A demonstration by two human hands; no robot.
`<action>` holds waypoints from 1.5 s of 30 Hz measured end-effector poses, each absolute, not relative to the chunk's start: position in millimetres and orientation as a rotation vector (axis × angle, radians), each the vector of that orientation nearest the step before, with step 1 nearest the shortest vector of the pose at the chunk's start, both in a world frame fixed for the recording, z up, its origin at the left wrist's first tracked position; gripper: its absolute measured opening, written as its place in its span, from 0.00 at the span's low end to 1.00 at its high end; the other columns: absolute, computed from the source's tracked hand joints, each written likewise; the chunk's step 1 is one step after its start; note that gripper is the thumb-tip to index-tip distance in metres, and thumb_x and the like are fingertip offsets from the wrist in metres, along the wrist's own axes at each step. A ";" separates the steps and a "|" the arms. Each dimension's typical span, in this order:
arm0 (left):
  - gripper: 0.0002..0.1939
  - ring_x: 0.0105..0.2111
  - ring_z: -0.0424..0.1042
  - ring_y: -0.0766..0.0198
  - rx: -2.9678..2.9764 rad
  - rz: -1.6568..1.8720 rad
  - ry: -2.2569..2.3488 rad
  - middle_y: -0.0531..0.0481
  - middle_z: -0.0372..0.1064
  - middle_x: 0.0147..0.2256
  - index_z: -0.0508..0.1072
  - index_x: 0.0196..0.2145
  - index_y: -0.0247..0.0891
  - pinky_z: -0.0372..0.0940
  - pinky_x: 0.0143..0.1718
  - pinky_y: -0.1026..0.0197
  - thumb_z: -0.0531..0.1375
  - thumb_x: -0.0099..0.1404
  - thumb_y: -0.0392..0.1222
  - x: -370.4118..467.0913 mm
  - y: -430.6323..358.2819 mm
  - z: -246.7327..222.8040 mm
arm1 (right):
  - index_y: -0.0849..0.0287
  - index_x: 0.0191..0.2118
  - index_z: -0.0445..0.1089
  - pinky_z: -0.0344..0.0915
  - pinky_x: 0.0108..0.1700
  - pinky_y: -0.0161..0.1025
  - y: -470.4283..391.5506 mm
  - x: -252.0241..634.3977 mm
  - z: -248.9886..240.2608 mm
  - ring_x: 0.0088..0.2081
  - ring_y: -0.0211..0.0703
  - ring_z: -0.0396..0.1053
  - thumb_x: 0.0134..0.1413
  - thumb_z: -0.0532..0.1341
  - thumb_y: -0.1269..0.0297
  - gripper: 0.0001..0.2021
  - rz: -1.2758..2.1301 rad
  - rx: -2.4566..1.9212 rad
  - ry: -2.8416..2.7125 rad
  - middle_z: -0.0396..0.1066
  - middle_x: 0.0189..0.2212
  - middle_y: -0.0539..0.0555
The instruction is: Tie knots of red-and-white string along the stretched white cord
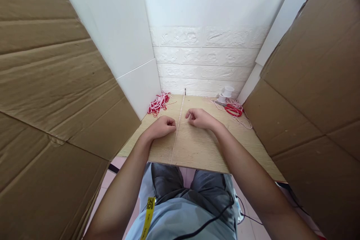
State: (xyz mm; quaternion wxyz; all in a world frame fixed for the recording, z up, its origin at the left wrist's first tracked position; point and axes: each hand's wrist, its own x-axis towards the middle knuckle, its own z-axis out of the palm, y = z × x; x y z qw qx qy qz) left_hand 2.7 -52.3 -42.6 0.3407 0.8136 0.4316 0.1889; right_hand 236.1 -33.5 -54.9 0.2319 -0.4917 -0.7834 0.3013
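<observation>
Cord point(177, 127) taut mid-board; left hand point(162, 126), right hand point(199, 118) pinching it; board edges clear.

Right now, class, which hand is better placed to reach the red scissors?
Probably the right hand: the scissors lie near it on the table's right side; the left hand sits across the stretched string.

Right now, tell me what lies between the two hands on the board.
In the head view, a taut pale cord runs lengthwise over the wooden board, passing between the left hand and right hand.
</observation>
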 end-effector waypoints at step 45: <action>0.09 0.26 0.64 0.64 2.180 0.494 1.261 0.54 0.67 0.24 0.74 0.26 0.36 0.56 0.28 0.62 0.56 0.53 0.41 6.1 -51.9 -46.3 | 0.58 0.46 0.64 0.59 0.19 0.27 -48.3 213.1 -49.7 0.20 0.34 0.67 0.49 0.61 0.76 0.17 1.504 -1.206 -1.901 0.71 0.23 0.48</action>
